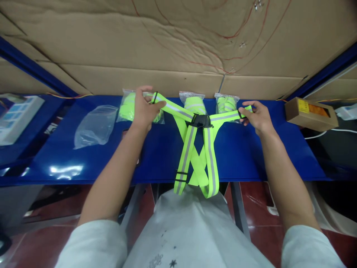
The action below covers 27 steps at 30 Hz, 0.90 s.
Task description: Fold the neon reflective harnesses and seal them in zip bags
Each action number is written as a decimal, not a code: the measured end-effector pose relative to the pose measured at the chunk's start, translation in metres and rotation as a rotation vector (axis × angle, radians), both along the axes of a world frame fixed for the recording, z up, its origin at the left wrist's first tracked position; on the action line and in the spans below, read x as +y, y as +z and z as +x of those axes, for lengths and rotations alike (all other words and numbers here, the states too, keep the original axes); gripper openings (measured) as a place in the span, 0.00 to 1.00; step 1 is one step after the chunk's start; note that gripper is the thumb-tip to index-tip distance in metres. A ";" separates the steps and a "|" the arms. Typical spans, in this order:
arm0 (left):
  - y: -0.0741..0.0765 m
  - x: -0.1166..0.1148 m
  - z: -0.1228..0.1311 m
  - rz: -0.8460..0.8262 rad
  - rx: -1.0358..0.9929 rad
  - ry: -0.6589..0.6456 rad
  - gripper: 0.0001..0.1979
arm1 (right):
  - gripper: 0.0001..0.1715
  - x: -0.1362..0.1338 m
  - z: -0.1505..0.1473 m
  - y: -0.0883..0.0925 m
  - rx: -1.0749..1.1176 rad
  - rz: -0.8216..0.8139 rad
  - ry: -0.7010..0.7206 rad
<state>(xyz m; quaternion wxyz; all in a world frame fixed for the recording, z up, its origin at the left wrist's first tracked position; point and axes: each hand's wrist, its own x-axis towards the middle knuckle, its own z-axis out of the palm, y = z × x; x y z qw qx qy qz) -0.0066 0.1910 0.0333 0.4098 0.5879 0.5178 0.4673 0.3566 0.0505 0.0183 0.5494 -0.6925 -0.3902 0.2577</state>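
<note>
A neon-yellow reflective harness (pixel 213 163) with grey stripes hangs stretched between my hands, its loops drooping over the front edge of the blue table (pixel 240 149). My left hand (pixel 145 108) pinches one strap end by a black slider. At the other side my right hand (pixel 258 117) grips the opposite strap end, also by a black slider. Both straps meet at a black buckle piece (pixel 201 120) in the middle. Behind the harness lie bagged yellow bundles: one bundle (pixel 127 108) partly behind my left hand, a second bundle (pixel 195 104) in the centre, a third bundle (pixel 226 104) near my right hand.
A crumpled clear plastic bag (pixel 96 126) lies on the left. On the right stands a brown cardboard box (pixel 311 113) with a yellow label. A dark phone-like object is partly hidden by my left forearm. Cardboard (pixel 111 48) with red wires backs the table.
</note>
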 end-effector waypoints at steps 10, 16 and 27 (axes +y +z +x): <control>-0.003 -0.061 -0.032 0.098 0.468 -0.036 0.32 | 0.29 -0.052 -0.017 0.007 -0.014 -0.385 0.288; -0.026 -0.090 0.010 0.293 0.671 -0.157 0.32 | 0.27 -0.036 -0.046 -0.005 -0.624 -0.322 -0.027; -0.035 -0.123 0.040 0.475 0.739 -0.364 0.22 | 0.18 -0.055 -0.158 -0.019 -0.730 -0.026 0.276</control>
